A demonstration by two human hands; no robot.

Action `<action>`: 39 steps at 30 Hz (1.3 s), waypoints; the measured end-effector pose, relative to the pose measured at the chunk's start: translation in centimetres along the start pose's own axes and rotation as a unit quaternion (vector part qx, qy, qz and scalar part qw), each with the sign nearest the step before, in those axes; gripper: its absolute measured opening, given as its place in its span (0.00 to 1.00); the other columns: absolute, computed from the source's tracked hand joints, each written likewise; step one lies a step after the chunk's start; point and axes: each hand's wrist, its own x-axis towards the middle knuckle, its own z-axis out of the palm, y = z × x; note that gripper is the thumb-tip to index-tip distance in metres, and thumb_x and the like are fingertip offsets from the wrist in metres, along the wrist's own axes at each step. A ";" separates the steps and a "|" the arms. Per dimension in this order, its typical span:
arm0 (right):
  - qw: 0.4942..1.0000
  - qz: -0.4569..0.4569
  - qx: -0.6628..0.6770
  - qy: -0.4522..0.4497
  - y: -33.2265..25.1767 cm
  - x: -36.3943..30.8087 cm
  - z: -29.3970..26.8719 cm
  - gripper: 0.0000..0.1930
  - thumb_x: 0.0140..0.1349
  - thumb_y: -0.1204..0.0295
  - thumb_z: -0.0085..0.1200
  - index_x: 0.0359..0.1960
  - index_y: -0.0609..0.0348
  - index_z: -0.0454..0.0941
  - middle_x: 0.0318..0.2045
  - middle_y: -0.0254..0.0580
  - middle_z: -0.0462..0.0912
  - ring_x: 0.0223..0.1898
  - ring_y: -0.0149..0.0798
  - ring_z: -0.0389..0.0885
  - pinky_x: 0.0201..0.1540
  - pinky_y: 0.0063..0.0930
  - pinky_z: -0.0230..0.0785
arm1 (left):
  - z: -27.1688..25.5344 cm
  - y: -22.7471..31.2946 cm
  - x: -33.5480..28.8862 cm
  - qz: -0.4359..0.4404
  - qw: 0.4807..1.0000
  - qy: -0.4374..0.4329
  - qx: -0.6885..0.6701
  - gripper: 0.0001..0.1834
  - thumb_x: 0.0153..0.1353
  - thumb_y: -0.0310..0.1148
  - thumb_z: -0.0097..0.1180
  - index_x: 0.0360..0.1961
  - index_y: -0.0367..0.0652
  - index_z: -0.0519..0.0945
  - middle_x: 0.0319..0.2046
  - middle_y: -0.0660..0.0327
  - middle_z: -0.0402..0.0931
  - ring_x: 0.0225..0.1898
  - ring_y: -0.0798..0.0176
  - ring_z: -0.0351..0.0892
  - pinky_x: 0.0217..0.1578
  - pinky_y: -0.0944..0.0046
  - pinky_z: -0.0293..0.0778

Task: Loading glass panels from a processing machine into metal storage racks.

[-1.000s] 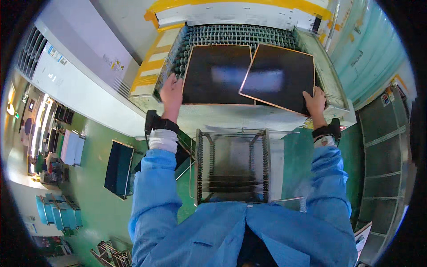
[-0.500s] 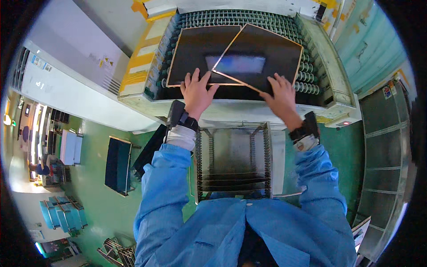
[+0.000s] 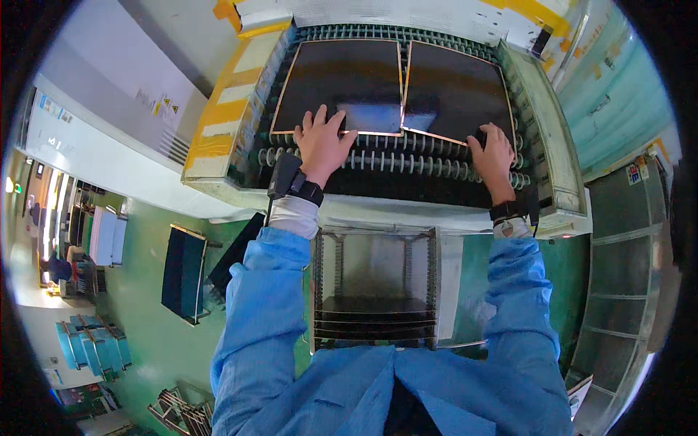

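Observation:
Two flat dark glossy panels with thin copper-coloured borders lie side by side on a bed of ring rollers [image 3: 407,163]. My left hand [image 3: 322,147] rests with spread fingers on the near edge of the left panel [image 3: 342,80]. At the near right corner of the right panel [image 3: 462,91], my right hand [image 3: 496,158] lies with fingertips on the surface and thumb apart. The right panel sits slightly turned, its near left corner close to or touching the left one; I cannot tell which. A narrow gap widens between them toward the far side.
White side walls flank the rollers, the left wall [image 3: 231,109] striped with yellow tape. Close before my body stands a slotted metal rack [image 3: 374,280] holding several dark sheets. A dark panel in a frame [image 3: 183,272] stands on the green floor at left; grey metal shelving [image 3: 622,269] is at right.
The right panel has turned and slid right, off the left panel it overlapped, to lie nearly square beside it. My right hand has moved right with it; my left stays at its panel's edge.

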 end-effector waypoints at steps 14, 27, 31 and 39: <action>0.998 0.062 -0.032 0.007 1.7 5.3 2.7 0.20 0.60 0.64 0.57 0.55 0.45 0.75 0.64 0.39 0.68 0.67 0.47 0.62 0.65 0.54 0.53 | 2.0 1.0 4.8 0.001 1.000 0.006 -0.018 0.30 0.58 0.53 0.58 0.61 0.56 0.74 0.67 0.50 0.61 0.68 0.36 0.54 0.63 0.30 0.52; 0.998 0.058 0.000 0.038 -1.0 5.3 1.3 0.21 0.62 0.59 0.54 0.56 0.47 0.76 0.63 0.42 0.70 0.65 0.51 0.64 0.65 0.56 0.54 | -1.4 3.1 1.6 0.110 0.988 0.076 -0.075 0.28 0.60 0.49 0.58 0.59 0.50 0.75 0.64 0.51 0.66 0.67 0.42 0.59 0.63 0.37 0.53; 1.000 0.031 -0.004 -0.003 -0.7 4.9 2.3 0.22 0.64 0.55 0.51 0.57 0.49 0.75 0.63 0.43 0.70 0.65 0.52 0.64 0.65 0.56 0.54 | -4.5 4.4 -5.5 0.159 0.965 0.099 -0.181 0.22 0.58 0.38 0.62 0.54 0.47 0.79 0.60 0.54 0.71 0.64 0.45 0.65 0.63 0.45 0.58; 0.988 -0.111 0.062 0.093 -1.9 7.2 3.4 0.23 0.61 0.49 0.55 0.49 0.53 0.81 0.43 0.50 0.83 0.47 0.53 0.80 0.51 0.44 0.71 | -4.3 -4.4 -27.6 -0.037 0.982 0.010 -0.184 0.16 0.56 0.28 0.63 0.48 0.42 0.81 0.52 0.53 0.78 0.57 0.51 0.74 0.59 0.54 0.67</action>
